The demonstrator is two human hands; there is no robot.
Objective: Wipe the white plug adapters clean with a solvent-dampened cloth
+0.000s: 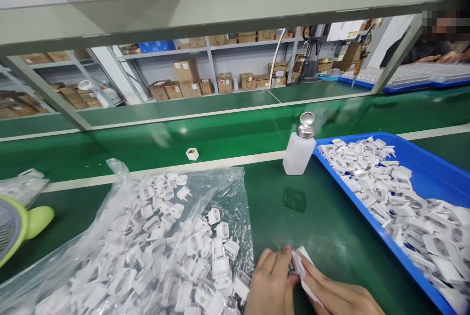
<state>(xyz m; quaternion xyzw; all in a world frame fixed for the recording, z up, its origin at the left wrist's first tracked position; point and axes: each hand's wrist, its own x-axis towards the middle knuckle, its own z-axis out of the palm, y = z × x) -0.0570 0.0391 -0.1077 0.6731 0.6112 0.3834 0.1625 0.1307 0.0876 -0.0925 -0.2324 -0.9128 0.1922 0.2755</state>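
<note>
Low in the picture, my left hand (271,283) and my right hand (336,293) meet over the green bench. Their fingers are closed together on a small white piece (301,267), a cloth or a plastic part, I cannot make out which. Just left of my left hand lies a clear plastic bag (110,207) spilling many white plug parts (172,251). To the right stands a blue tray (422,168) heaped with more white plug parts (396,207).
A white dispenser bottle (299,151) with a metal cap stands by the tray's near-left corner. One lone white part (192,154) sits on the conveyor belt. A green fan (18,224) lies at the far left. Another person (440,40) works at the back right.
</note>
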